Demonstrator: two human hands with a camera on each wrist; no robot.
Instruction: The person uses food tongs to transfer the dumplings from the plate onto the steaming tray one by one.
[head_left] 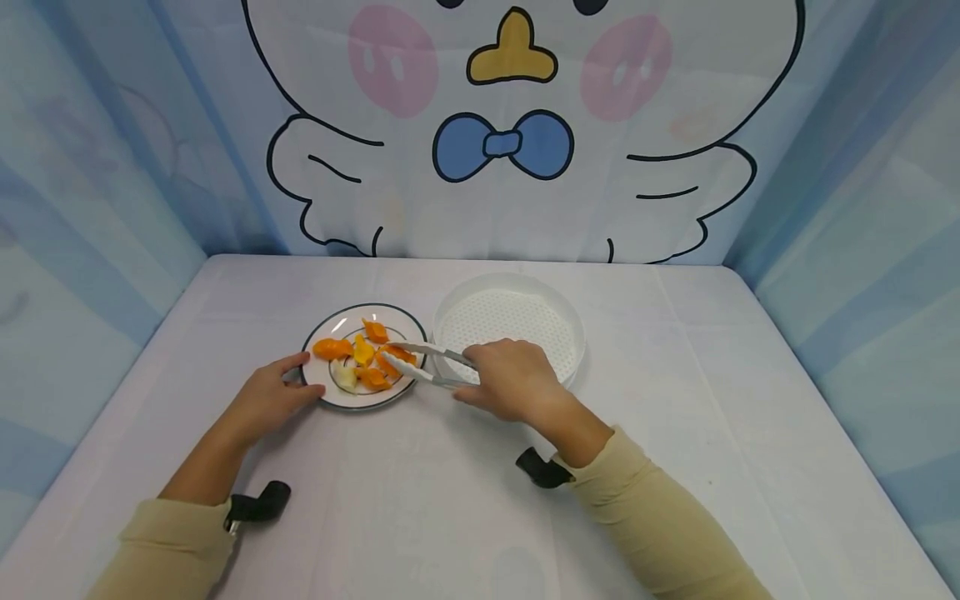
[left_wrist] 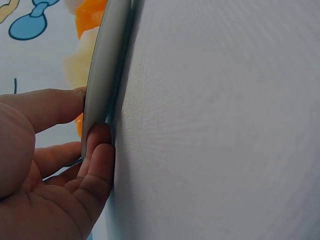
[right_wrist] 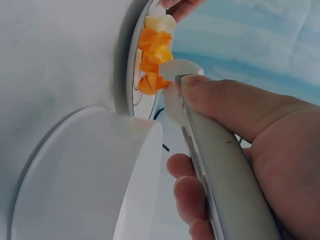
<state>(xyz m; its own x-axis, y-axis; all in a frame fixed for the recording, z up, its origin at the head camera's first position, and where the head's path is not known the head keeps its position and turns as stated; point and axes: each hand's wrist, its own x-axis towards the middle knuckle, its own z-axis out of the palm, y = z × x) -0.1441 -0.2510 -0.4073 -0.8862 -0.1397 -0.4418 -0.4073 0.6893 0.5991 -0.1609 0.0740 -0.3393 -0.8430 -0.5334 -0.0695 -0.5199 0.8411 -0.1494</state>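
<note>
My left hand (head_left: 273,398) holds the near-left rim of a white plate (head_left: 360,402) with a dark edge line. In the left wrist view the thumb presses the plate's upper side and the fingers curl against its underside. Several orange pieces (head_left: 332,348), a yellow piece (head_left: 363,351) and a pale piece (head_left: 344,377) lie on the plate; they look like cut vegetables or fruit. My right hand (head_left: 513,379) grips a pair of metal tongs (head_left: 442,381) with whitish tips. Those tips are spread around an orange piece (head_left: 396,360) at the plate's right side.
A round white basket (head_left: 573,321) with a perforated bottom stands just right of the plate, partly behind my right hand. A white cloth (head_left: 420,517) covers the table. Printed curtains (head_left: 510,208) hang along the back and both sides. Black camera mounts (head_left: 258,504) sit on both wrists.
</note>
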